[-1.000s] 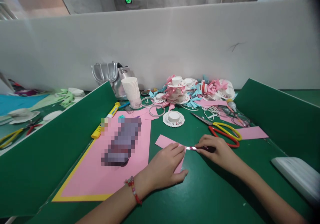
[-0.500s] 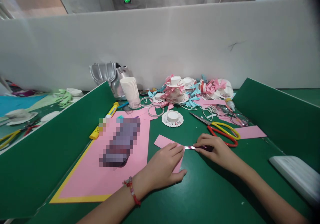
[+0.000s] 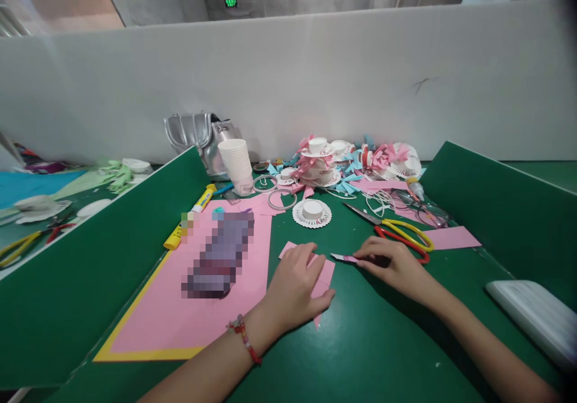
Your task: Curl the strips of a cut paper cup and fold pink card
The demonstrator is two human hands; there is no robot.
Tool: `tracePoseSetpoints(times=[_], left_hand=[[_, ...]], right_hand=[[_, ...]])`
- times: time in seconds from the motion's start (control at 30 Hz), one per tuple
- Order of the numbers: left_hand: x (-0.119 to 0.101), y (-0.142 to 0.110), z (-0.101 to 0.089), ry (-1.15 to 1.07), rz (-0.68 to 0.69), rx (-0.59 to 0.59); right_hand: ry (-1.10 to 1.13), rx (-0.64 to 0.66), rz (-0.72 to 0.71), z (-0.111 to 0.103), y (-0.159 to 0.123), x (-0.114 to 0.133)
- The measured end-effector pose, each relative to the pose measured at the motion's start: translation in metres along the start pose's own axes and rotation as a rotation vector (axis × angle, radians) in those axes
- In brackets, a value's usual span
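Note:
My left hand (image 3: 295,286) lies flat, fingers stretched out, pressing a small pink paper piece (image 3: 325,269) onto the green table. My right hand (image 3: 391,265) is closed around a small knife or cutter (image 3: 343,258); its thin blade points left toward the paper's right edge and stands a little apart from it. A red bead bracelet is on my left wrist. Red and yellow scissors (image 3: 402,234) lie just behind my right hand.
A large pink sheet on yellow paper (image 3: 180,307) lies at left with a glue stick (image 3: 192,215) beside it. A paper cup stack (image 3: 236,164), a silver bag (image 3: 198,133), a white paper doily (image 3: 312,212), craft pieces (image 3: 347,163) and green dividers (image 3: 496,205) surround the area.
My right hand drew the blade away from the paper, up and slightly right. My left hand shifted a little farther along the pink piece, which turned slightly.

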State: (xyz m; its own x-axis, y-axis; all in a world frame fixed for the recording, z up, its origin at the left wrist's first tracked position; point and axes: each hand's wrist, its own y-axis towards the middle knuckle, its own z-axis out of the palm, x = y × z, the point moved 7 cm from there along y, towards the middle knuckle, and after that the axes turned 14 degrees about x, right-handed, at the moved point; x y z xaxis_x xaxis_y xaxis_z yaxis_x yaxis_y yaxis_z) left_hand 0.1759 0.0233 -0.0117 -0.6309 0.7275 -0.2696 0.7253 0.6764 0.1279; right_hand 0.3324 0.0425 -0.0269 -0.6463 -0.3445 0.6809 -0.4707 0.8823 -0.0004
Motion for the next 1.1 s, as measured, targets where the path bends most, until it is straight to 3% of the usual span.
tracePoseSetpoints(times=[0.1,0.3,0.53,0.67,0.97,1.1], left_hand=[[0.002,0.002,0.000,0.066,-0.065,-0.004],[0.004,0.004,0.005,0.114,-0.106,0.045],[-0.005,0.001,0.005,0.230,0.036,-0.062],[-0.006,-0.001,0.007,0.220,0.051,-0.087],[-0.012,-0.002,0.005,0.140,0.106,-0.046],[-0.012,-0.002,0.006,0.120,0.079,0.037]], right_hand=[[0.057,0.036,0.027,-0.002,-0.002,0.003],[0.180,0.252,0.033,0.011,-0.005,0.013],[0.154,0.242,0.048,0.008,-0.006,0.009],[0.136,0.250,0.055,0.010,-0.005,0.008],[0.136,0.209,0.071,0.015,-0.003,0.008],[0.117,0.175,0.090,0.015,-0.002,0.007]])
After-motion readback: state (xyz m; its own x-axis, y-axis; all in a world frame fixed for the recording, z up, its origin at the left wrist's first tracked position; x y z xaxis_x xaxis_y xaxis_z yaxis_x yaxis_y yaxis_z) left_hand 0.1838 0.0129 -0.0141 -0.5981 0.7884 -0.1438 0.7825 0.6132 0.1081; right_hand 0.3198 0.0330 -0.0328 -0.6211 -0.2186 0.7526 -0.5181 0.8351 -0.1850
